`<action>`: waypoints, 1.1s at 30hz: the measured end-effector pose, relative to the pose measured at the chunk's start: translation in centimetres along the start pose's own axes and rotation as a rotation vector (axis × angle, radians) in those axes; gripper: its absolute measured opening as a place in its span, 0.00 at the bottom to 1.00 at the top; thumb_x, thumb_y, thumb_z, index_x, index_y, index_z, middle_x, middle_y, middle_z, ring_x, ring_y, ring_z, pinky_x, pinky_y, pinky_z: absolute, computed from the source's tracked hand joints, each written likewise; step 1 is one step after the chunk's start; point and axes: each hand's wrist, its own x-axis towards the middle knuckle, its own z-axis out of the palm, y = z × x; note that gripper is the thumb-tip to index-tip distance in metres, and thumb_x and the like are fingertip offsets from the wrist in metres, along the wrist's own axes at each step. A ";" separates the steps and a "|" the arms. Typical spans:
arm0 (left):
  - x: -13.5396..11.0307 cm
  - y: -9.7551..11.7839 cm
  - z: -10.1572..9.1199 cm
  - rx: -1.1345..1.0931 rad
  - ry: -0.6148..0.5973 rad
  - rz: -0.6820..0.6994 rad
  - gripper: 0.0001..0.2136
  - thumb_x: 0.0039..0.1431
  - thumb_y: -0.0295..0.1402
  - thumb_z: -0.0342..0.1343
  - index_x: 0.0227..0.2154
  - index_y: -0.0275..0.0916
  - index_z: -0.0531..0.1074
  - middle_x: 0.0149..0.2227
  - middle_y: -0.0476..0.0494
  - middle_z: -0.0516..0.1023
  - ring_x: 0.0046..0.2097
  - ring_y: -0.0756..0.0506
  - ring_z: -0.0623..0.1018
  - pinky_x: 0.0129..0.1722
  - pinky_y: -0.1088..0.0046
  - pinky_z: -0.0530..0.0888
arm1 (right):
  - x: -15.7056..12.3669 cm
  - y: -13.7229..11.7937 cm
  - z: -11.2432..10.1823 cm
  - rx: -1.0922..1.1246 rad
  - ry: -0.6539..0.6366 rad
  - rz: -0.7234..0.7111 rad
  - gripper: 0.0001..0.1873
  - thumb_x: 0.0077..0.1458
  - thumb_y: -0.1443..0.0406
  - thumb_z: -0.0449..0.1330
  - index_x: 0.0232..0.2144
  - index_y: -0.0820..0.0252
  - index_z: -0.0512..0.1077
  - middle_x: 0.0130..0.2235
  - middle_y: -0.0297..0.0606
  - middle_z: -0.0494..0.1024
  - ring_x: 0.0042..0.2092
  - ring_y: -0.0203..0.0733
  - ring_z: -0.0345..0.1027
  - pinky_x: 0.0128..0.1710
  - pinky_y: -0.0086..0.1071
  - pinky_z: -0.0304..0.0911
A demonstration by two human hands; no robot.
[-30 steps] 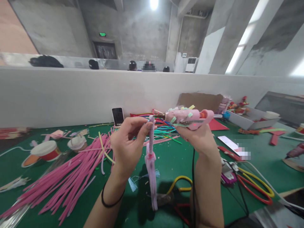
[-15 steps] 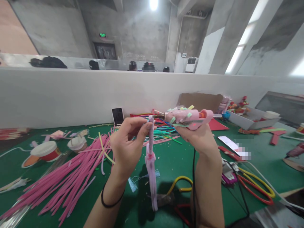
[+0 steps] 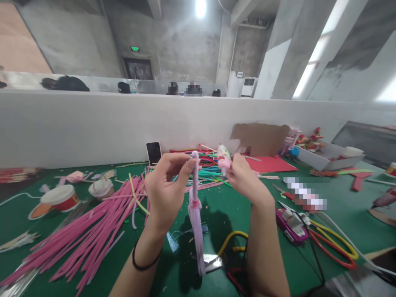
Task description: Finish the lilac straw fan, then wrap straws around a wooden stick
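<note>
Holding pink glue gun (image 3: 224, 156), partly hidden by right hand (image 3: 245, 176)

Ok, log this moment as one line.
left hand: pinching lilac stick near top | right hand: holding pink glue gun, apart from stick | pink strips: on green table

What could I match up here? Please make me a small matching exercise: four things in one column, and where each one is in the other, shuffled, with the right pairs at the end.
Things
1. Pink glue gun
2. Phone with a dark screen
3. Lilac piece
4. Black band

Places
A. Pinched by the fingers of the left hand
B. Held in the right hand
C. Around the left forearm
D. Standing by the white partition

Right pairs: 1-B, 2-D, 3-A, 4-C
</note>
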 end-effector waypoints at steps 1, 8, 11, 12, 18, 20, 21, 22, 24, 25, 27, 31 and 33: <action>0.0 0.0 0.0 -0.004 0.008 -0.004 0.04 0.57 0.29 0.62 0.35 0.41 0.75 0.34 0.49 0.80 0.33 0.49 0.82 0.35 0.71 0.81 | 0.5 0.5 0.9 -0.092 -0.084 0.022 0.10 0.56 0.68 0.55 0.41 0.66 0.64 0.46 0.55 0.70 0.49 0.53 0.65 0.44 0.38 0.61; 0.7 -0.5 -0.4 -0.029 0.005 -0.042 0.04 0.56 0.31 0.63 0.34 0.41 0.74 0.33 0.49 0.81 0.33 0.49 0.81 0.35 0.74 0.80 | 4.0 2.8 6.0 -0.140 -0.767 0.043 0.25 0.37 0.64 0.72 0.40 0.63 0.71 0.41 0.42 0.78 0.39 0.46 0.72 0.31 0.29 0.60; 1.1 -0.6 -0.7 -0.010 0.000 -0.067 0.05 0.56 0.32 0.63 0.33 0.40 0.74 0.32 0.48 0.81 0.33 0.50 0.81 0.34 0.76 0.80 | 3.8 3.2 6.6 -0.151 -0.842 0.049 0.23 0.35 0.62 0.73 0.36 0.61 0.73 0.37 0.40 0.79 0.36 0.45 0.73 0.29 0.29 0.59; 1.3 -0.7 -0.8 -0.010 -0.005 -0.078 0.05 0.56 0.33 0.63 0.33 0.40 0.73 0.31 0.48 0.81 0.32 0.50 0.81 0.34 0.76 0.80 | 3.4 3.4 6.7 -0.164 -0.861 0.062 0.21 0.34 0.63 0.73 0.34 0.62 0.74 0.36 0.40 0.80 0.35 0.46 0.73 0.29 0.30 0.60; 1.9 -0.9 -1.6 -0.073 -0.055 -0.138 0.08 0.55 0.37 0.63 0.33 0.39 0.72 0.32 0.47 0.81 0.34 0.48 0.82 0.34 0.73 0.81 | -0.4 4.2 7.5 -0.287 -0.867 0.198 0.11 0.36 0.69 0.71 0.27 0.61 0.76 0.35 0.44 0.80 0.39 0.49 0.75 0.33 0.31 0.63; 2.0 -1.0 -1.7 -0.081 -0.052 -0.145 0.09 0.55 0.37 0.64 0.33 0.39 0.72 0.31 0.47 0.81 0.33 0.48 0.82 0.34 0.73 0.81 | -1.1 4.0 7.6 -0.316 -0.864 0.229 0.11 0.34 0.70 0.72 0.25 0.61 0.77 0.34 0.46 0.80 0.39 0.51 0.76 0.34 0.33 0.65; 2.1 -1.1 -1.7 -0.086 -0.048 -0.147 0.09 0.55 0.37 0.64 0.33 0.39 0.72 0.31 0.47 0.81 0.33 0.48 0.82 0.33 0.73 0.81 | -1.2 3.6 7.4 -0.321 -0.855 0.236 0.12 0.33 0.70 0.73 0.25 0.61 0.77 0.34 0.46 0.80 0.39 0.53 0.76 0.34 0.34 0.66; 2.1 -1.2 -1.8 -0.093 -0.044 -0.148 0.09 0.55 0.37 0.64 0.33 0.39 0.72 0.31 0.47 0.81 0.33 0.48 0.82 0.33 0.73 0.81 | -1.2 3.1 7.1 -0.323 -0.837 0.237 0.13 0.33 0.69 0.73 0.26 0.62 0.77 0.35 0.48 0.80 0.40 0.54 0.76 0.36 0.35 0.66; 2.2 -1.4 -1.9 -0.103 -0.038 -0.147 0.09 0.55 0.37 0.64 0.33 0.39 0.72 0.31 0.46 0.81 0.33 0.47 0.82 0.32 0.73 0.81 | -0.8 1.5 6.0 -0.286 -0.759 0.198 0.14 0.41 0.65 0.71 0.33 0.63 0.77 0.40 0.51 0.80 0.46 0.56 0.74 0.41 0.38 0.67; 2.2 -1.4 -1.9 -0.100 -0.034 -0.143 0.09 0.55 0.37 0.64 0.33 0.38 0.72 0.31 0.46 0.81 0.33 0.47 0.82 0.33 0.73 0.81 | -0.6 0.3 5.2 -0.238 -0.704 0.150 0.13 0.50 0.62 0.66 0.38 0.63 0.76 0.45 0.51 0.79 0.50 0.53 0.72 0.45 0.38 0.66; 2.3 -1.6 -2.0 -0.078 -0.019 -0.131 0.09 0.55 0.37 0.64 0.33 0.38 0.73 0.32 0.46 0.81 0.33 0.47 0.82 0.33 0.73 0.81 | -0.1 -2.3 3.7 0.169 -0.464 -0.079 0.14 0.61 0.59 0.56 0.45 0.60 0.73 0.49 0.46 0.77 0.52 0.43 0.70 0.50 0.35 0.63; 2.4 -1.8 -2.5 0.011 0.007 -0.126 0.09 0.54 0.38 0.64 0.32 0.39 0.73 0.30 0.47 0.81 0.31 0.49 0.81 0.31 0.75 0.79 | 0.2 -7.3 2.4 1.093 -0.408 -0.245 0.16 0.60 0.54 0.57 0.43 0.59 0.70 0.44 0.41 0.79 0.46 0.39 0.74 0.46 0.35 0.69; 2.8 -1.9 -3.0 0.057 0.025 -0.121 0.09 0.54 0.39 0.64 0.32 0.40 0.73 0.29 0.48 0.81 0.31 0.49 0.80 0.30 0.75 0.78 | 0.2 -8.7 2.6 1.236 -0.431 -0.197 0.15 0.56 0.54 0.61 0.37 0.60 0.70 0.36 0.38 0.80 0.38 0.39 0.76 0.40 0.34 0.71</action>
